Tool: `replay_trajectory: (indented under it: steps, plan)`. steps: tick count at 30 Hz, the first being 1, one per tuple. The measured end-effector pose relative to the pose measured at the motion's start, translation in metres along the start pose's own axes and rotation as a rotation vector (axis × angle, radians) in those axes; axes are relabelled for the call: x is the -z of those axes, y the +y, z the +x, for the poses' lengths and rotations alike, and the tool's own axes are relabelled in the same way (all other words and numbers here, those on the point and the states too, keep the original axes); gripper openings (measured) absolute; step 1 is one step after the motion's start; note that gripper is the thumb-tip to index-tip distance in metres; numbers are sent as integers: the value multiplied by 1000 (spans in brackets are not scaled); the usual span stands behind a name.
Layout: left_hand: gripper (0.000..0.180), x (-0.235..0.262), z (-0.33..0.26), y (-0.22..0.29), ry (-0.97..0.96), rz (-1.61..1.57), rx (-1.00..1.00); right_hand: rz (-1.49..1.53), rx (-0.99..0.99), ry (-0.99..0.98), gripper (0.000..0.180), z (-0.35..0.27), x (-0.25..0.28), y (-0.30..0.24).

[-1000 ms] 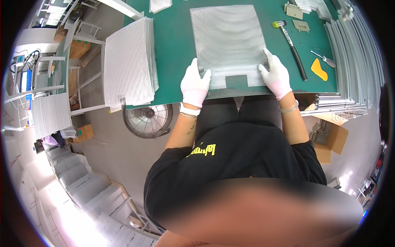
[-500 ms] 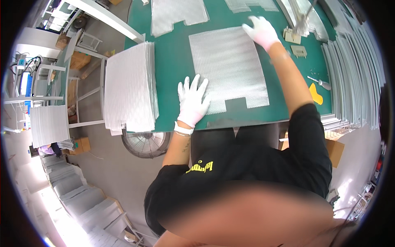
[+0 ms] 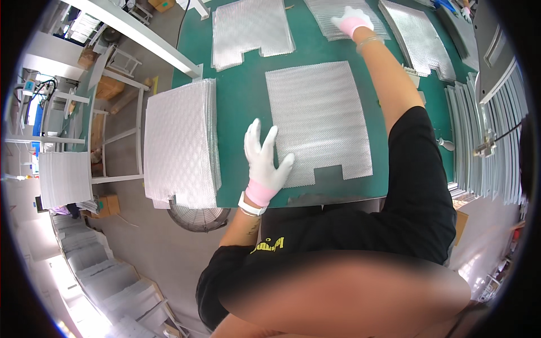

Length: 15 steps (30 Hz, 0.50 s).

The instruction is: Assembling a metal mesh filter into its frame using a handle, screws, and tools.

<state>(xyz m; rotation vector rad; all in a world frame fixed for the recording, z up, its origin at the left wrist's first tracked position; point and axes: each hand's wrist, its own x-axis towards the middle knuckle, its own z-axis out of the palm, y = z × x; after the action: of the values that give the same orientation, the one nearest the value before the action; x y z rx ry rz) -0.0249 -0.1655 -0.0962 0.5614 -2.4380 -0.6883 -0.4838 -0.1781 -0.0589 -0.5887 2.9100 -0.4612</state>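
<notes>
Green table, mesh stack left of centre sheet

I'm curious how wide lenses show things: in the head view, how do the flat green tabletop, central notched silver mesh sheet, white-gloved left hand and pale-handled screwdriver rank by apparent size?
Largest to smallest:
1. Flat green tabletop
2. Central notched silver mesh sheet
3. White-gloved left hand
4. Pale-handled screwdriver

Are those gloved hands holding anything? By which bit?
The left hand holds nothing, open by the middle mesh sheet. Whether the right hand grips the far mesh sheets can't be told.
</notes>
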Motion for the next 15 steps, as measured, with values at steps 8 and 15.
replay_trajectory:
  steps: [8, 15]
  plan:
    - [69, -10, 19, 26, -10, -111, -73, -154, 1, -154, 49, -3, -31, -24]
    - [58, -17, 43, 18, -128, -342, -66, -71, 313, 264, 32, 9, 66, 2]
